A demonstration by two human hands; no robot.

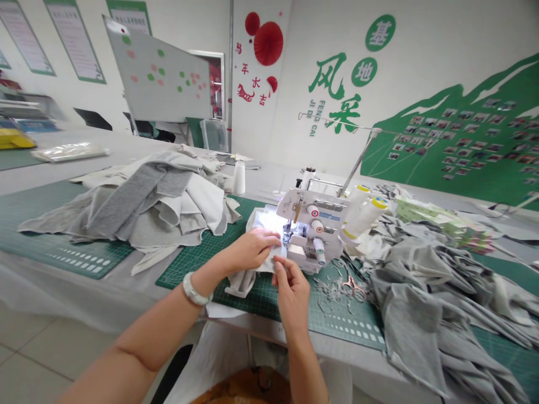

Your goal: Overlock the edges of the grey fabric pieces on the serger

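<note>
A pale piece of fabric (266,220) lies under the bright lamp of a white overlock sewing machine (303,210), beside its needle area. My left hand (254,248) rests on this fabric with its fingers stretched toward the needle area; a light bangle (196,289) circles the wrist. Closer to me, my right hand (292,280) pinches the fabric's near edge between thumb and index finger, just in front of the machine. Grey cloth (241,282) hangs below my left hand on the green cutting mat (185,271). The fabric's edge at the needle is hard to make out.
On the left lies a heap of grey and white cut cloth (155,193), with a white thread cone (239,177) behind it. Small scissors (352,289) and thread scraps (330,290) sit right of my right hand. A large grey fabric pile (425,303) covers the right side.
</note>
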